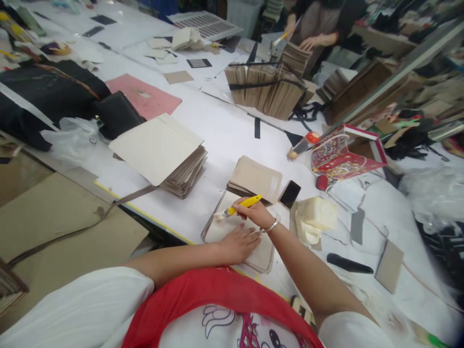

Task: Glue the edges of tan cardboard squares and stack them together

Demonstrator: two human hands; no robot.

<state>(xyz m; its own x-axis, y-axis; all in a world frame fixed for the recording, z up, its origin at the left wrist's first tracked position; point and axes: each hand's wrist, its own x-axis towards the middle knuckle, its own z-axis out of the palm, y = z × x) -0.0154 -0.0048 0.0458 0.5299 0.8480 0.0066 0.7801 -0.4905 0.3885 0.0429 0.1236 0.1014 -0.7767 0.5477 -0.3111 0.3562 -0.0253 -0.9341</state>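
Note:
My right hand (253, 211) grips a paintbrush (246, 202) by its yellow handle. The pale bristles touch, or hover just over, the left part of a stack of beige boards (264, 252) with rounded corners. On that same stack my left hand (239, 244) lies flat, fingers stretched out and holding nothing. Just behind it is a second stack of similar boards (257, 175). To the left stands a taller, uneven pile of cream sheets (157, 147). A phone (290, 194) lies to the right, beside a pale yellow block-like container (315, 215).
A black-handled tool (350, 263) and a grey-brown board (389, 266) lie at right. Behind are a red patterned box (348, 152), a red-capped bottle (303, 145) and strapped bundles of boards (264, 92). Across the table a co-worker's hand (313, 42) rests on boards. A black bag (54, 96) lies at left.

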